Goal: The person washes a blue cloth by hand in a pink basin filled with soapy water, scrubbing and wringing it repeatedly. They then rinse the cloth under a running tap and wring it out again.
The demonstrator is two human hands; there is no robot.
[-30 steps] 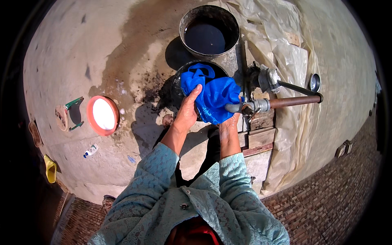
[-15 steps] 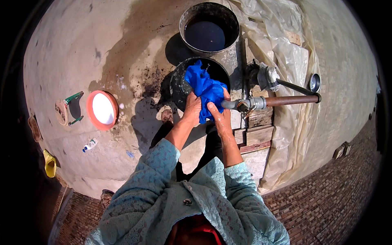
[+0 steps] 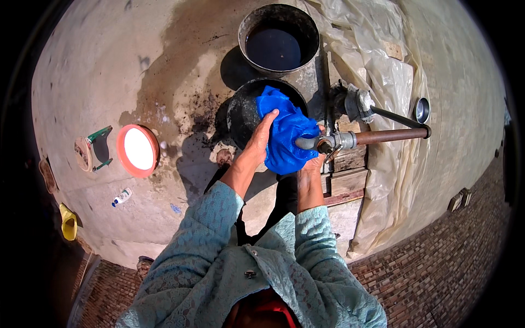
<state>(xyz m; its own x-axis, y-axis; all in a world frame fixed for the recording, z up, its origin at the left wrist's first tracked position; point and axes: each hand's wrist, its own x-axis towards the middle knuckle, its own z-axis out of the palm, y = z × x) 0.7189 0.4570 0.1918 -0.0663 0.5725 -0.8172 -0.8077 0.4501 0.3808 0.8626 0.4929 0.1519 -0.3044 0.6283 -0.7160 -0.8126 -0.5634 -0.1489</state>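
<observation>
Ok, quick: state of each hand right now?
Left hand: closed on the left edge of the blue cloth.
Right hand: at the cloth's right side, partly hidden; grip cannot be told.

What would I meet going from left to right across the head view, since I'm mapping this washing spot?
Yellow plastic container → green-legged stool → orange basin → left hand → blue cloth → rusty-brown pipe → small round metal bowl.

The cloth [image 3: 287, 128] is beneath the tap [image 3: 335, 143], above the near bucket [image 3: 239, 117]. A far bucket [image 3: 279, 15] stands behind. Leftward sits a basin [image 3: 121, 150], a stool [image 3: 83, 154] left of it, a bottle [image 3: 123, 197] before it.
</observation>
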